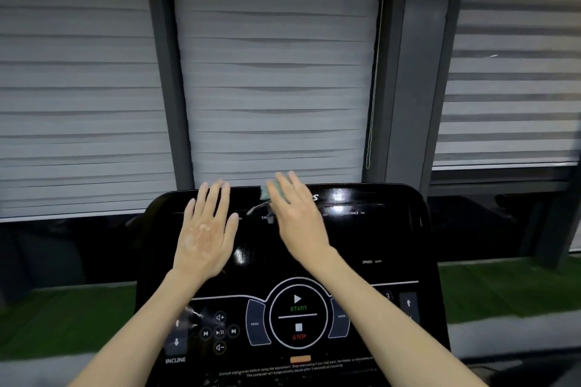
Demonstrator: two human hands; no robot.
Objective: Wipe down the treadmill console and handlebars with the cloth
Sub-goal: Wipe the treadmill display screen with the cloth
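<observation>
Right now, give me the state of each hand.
Left hand: open, fingers straight over the console, holding nothing.
Right hand: open, straight fingers pressing the cloth on the console.

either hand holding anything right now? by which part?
Nothing is gripped. The right hand presses the green cloth under straight fingers against the console near its top edge; the cloth's left side pokes out. The left hand is flat over the console, empty.
</observation>
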